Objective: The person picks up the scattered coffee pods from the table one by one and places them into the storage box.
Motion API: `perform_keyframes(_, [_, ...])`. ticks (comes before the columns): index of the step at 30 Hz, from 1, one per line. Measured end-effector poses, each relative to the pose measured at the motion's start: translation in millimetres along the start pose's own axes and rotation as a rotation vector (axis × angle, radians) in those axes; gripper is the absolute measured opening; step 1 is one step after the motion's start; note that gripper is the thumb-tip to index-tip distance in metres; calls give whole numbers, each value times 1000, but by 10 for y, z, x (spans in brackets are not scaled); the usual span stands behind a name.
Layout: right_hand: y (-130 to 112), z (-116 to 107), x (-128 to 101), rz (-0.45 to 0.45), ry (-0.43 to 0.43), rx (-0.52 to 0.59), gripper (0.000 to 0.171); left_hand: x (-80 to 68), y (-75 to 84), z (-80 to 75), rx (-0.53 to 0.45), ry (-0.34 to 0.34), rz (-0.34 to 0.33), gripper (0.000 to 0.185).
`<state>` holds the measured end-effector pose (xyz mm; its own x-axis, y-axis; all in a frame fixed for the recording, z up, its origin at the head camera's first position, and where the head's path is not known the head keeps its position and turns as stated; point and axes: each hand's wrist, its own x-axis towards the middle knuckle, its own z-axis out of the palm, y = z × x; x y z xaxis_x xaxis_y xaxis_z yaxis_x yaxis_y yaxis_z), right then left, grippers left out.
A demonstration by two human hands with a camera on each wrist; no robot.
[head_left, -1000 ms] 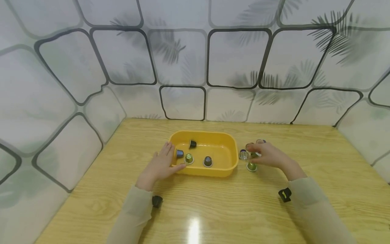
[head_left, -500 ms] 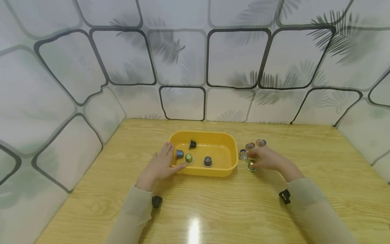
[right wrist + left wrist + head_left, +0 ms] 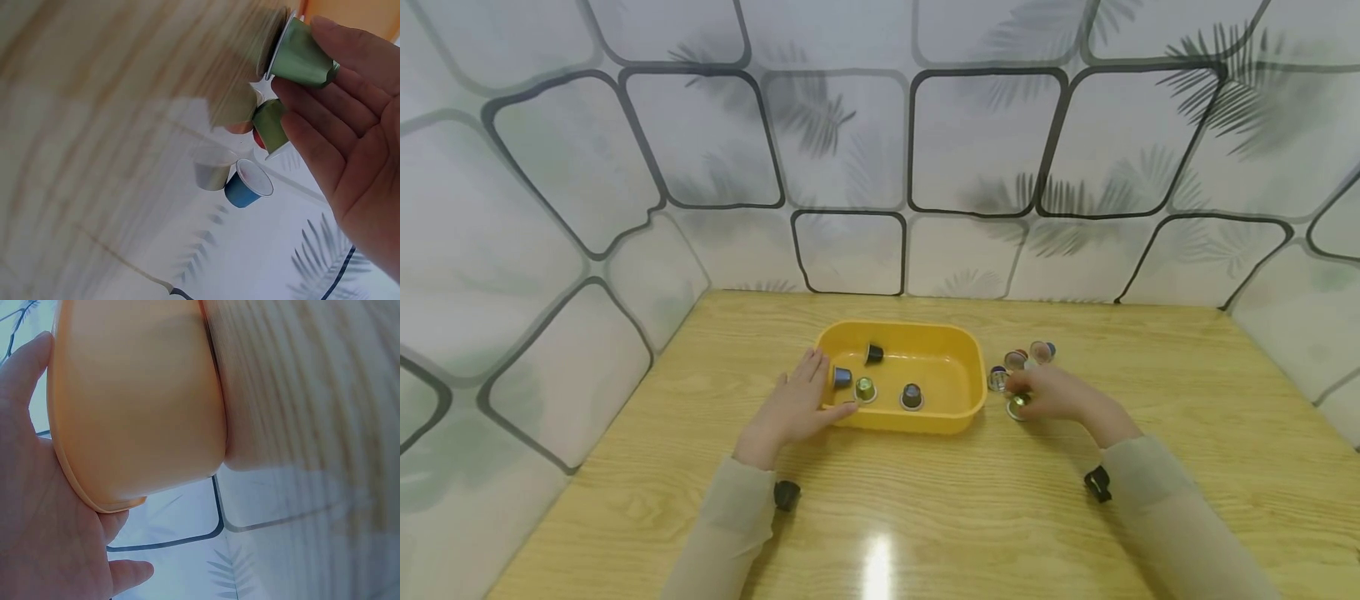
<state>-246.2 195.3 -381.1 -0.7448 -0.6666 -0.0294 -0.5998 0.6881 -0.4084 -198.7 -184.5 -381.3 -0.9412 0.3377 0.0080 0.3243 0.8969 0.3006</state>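
My left hand (image 3: 790, 408) rests with straight fingers over the left rim of a yellow tray (image 3: 917, 423); the left wrist view shows the palm against the tray's outer wall (image 3: 137, 400). Inside lie a black coffee capsule (image 3: 874, 355), a blue one (image 3: 842, 378), a green one (image 3: 865, 389) and a dark grey one (image 3: 912, 396). To the tray's right, my right hand (image 3: 1063, 398) pinches a light green coffee capsule (image 3: 303, 55) between thumb and fingers, its rim at the tabletop. A darker green capsule (image 3: 272, 125) lies just behind those fingers.
Beyond the right hand are a blue capsule (image 3: 245, 184), a red-rimmed capsule (image 3: 1016, 359) and a purple-edged capsule (image 3: 997, 379), close to the tray's right wall. The wooden table (image 3: 850, 500) ends at a patterned wall (image 3: 850, 250) behind and at the left.
My right hand has come down and slightly nearer, from above the capsule group onto the light green capsule, with its fingers now around it. The left hand and tray stay put.
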Motion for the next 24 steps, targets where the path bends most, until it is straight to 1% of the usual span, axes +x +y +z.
perform_keyframes(7, [1, 8, -6, -12, -11, -14, 18, -2, 0, -4, -6, -4, -3, 90])
perform_keyframes(15, [12, 9, -4, 35, -26, -20, 22, -5, 10, -12, -14, -7, -2, 89])
perform_keyframes(24, [1, -2, -7, 28, -31, -18, 21, -6, 13, -13, -15, -3, 3, 88])
